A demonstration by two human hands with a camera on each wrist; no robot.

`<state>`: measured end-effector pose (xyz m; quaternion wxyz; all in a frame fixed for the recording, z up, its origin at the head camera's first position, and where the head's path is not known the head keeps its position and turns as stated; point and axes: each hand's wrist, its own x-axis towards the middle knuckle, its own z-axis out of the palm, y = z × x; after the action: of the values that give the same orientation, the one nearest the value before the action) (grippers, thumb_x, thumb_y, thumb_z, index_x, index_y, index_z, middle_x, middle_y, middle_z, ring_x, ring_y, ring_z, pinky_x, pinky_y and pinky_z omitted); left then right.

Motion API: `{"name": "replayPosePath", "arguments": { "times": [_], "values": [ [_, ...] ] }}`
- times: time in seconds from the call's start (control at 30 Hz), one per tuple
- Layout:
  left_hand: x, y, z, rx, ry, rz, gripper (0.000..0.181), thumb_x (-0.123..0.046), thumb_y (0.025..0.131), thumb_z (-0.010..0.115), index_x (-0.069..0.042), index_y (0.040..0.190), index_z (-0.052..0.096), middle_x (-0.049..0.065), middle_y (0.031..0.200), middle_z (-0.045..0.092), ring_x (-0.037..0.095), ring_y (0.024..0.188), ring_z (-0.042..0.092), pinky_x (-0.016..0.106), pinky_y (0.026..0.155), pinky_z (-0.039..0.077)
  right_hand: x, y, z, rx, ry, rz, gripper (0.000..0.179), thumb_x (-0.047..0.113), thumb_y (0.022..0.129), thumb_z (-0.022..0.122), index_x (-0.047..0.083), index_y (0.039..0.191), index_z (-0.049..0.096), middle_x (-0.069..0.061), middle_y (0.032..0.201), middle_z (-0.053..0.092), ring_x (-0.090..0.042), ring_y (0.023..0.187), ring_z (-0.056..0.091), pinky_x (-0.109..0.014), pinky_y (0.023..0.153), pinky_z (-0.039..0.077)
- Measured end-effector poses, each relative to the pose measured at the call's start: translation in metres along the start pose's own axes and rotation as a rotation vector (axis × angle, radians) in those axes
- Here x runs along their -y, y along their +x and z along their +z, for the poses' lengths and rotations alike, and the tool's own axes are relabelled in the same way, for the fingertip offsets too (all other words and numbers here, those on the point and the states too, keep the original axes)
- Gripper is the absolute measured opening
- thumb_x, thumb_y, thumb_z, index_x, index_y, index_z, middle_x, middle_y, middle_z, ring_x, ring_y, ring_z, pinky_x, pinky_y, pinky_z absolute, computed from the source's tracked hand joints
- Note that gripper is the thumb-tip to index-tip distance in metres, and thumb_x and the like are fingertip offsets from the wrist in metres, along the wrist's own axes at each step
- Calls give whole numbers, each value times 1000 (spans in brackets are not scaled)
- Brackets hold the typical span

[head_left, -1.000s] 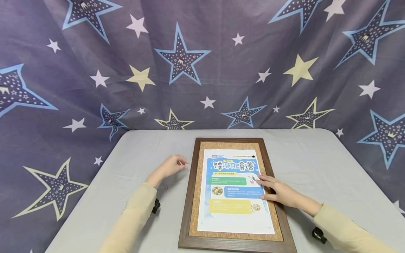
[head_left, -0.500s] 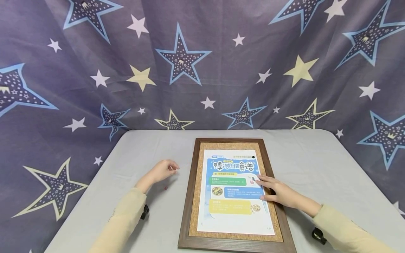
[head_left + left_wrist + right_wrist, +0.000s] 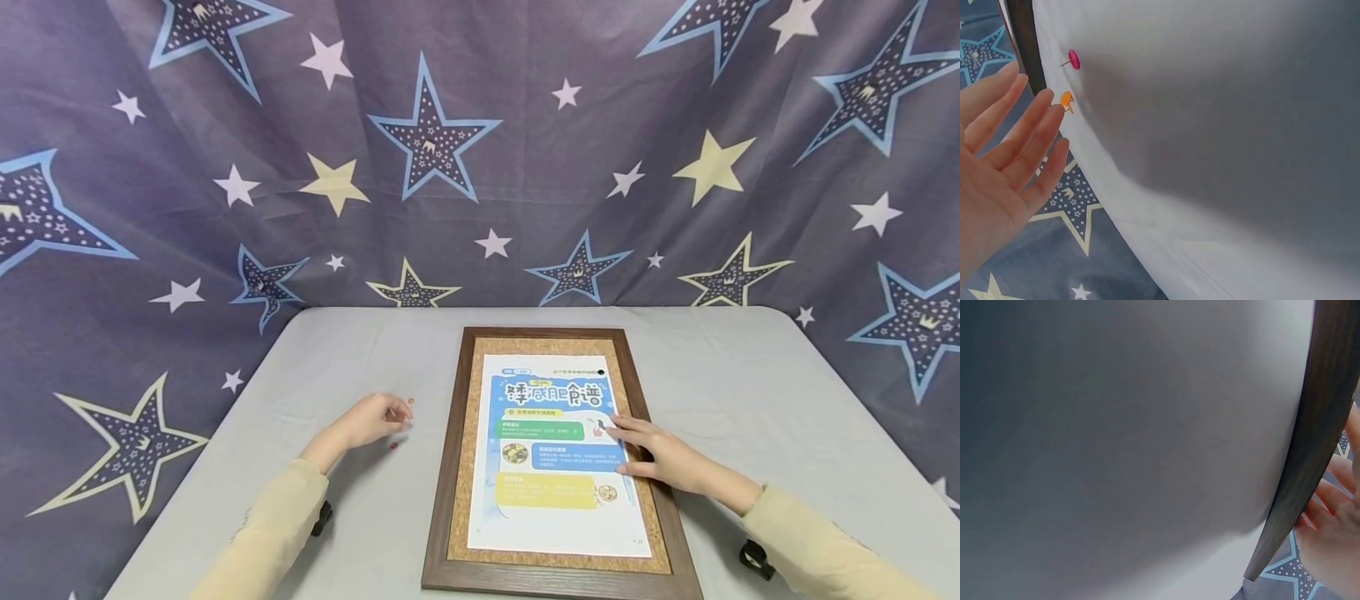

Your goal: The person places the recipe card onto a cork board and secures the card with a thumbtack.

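Note:
My left hand (image 3: 375, 417) hovers over the table left of the corkboard, fingers loosely bent and apart in the left wrist view. Close by its fingertips lie a pink thumbtack (image 3: 1074, 59) and an orange thumbtack (image 3: 1066, 99), both with their metal points showing. In the head view, the orange one is just past the fingers and the pink one nearer me. My right hand (image 3: 660, 454) rests with spread fingers across the right side of the brown-framed corkboard (image 3: 547, 344), fingertips on the printed poster (image 3: 555, 529). A black thumbtack (image 3: 601, 372) sits at the poster's upper right corner.
A grey cloth covers the table (image 3: 360, 342). Behind and to the left hangs a dark curtain (image 3: 525, 192) with stars on it. The corkboard's wooden frame (image 3: 1310, 437) runs beside my right hand in the right wrist view.
My left hand has moved left and toward me, away from the corkboard's edge. The orange thumbtack now shows beside its fingertips. My right hand and the corkboard have stayed in place.

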<state>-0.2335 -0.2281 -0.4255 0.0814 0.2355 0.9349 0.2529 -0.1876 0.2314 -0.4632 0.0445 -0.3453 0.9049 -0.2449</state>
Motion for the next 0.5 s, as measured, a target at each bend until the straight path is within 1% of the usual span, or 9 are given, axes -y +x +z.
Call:
{"name": "replayPosePath", "arguments": {
  "times": [0.23, 0.37, 0.5],
  "values": [
    [3, -10, 0, 31, -30, 12, 10, -2, 75, 65, -1, 86, 64, 2, 81, 62, 12, 71, 54, 24, 64, 45, 1, 0, 0, 1, -11, -2, 61, 37, 84, 56, -2, 128, 43, -23, 136, 32, -42, 123, 29, -52, 92, 34],
    [5, -14, 1, 52, -51, 12, 11, -5, 75, 67, -3, 85, 64, 1, 81, 62, 11, 70, 55, 22, 64, 45, 1, 0, -1, 0, -9, -6, 60, 36, 84, 56, -3, 128, 43, -24, 136, 32, -42, 122, 29, -52, 92, 34],
    [6, -16, 2, 69, -52, 18, 12, -7, 73, 69, -5, 84, 64, 0, 81, 62, 10, 71, 54, 22, 64, 45, 1, 0, -1, -3, -11, -9, 60, 36, 84, 56, -3, 128, 43, -24, 136, 33, -42, 122, 29, -52, 92, 34]
  ]
}}
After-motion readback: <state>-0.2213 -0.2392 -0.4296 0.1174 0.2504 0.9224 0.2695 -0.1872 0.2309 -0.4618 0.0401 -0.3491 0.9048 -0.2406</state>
